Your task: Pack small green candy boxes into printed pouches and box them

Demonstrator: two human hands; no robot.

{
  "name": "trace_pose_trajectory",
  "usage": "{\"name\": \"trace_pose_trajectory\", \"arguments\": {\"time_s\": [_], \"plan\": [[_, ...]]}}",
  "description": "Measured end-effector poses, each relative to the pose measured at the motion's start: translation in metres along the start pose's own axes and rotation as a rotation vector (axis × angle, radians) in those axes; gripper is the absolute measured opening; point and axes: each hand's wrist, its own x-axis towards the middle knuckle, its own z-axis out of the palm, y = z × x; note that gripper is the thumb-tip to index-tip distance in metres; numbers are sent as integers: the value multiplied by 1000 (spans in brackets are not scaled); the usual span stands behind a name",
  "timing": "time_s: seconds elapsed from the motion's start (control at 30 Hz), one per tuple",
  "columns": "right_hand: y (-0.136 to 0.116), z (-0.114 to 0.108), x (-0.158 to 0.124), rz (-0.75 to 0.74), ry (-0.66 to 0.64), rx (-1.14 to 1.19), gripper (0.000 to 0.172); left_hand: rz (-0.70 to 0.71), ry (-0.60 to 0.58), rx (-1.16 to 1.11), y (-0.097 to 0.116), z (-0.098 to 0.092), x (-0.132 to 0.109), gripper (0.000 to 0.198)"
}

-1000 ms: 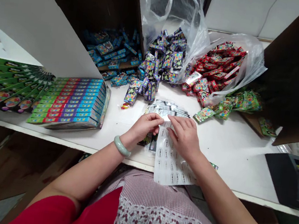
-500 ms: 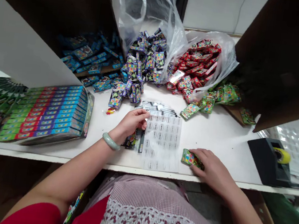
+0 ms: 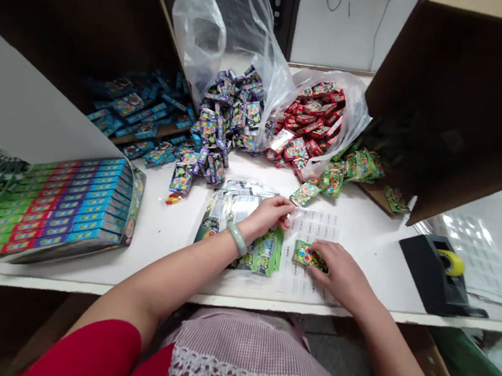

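left of the sticker sheet, stacked display boxes lie well apart. the left hand reaches over flat green bags to the sheet's upper left corner, thumb and forefinger pinched together there; whether on a sticker or the sheet's edge cannot be told. on the sheet's middle, the right hand grips a small green pack and presses it flat.

judged step: labelling this pack. the next move calls for a clean peel and a steady pack.

half a second earlier the pack lay just right of the sheet; now it rests on it.
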Motion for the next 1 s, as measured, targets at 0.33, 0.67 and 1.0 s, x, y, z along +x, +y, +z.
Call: {"name": "trace_pose_trajectory", "arguments": {"time_s": [0.33,0.67,1.0], "plan": [[-21,-4,19,-53,15,4,22,170,506,510,-5,-142,-96,41],[-104,23,86,56,-365,-409,27,178,502,865,-41,-148,-135,47],[-106,22,94,7,-488,-74,35,123,505,738,-52,-166,-147,50]]}}
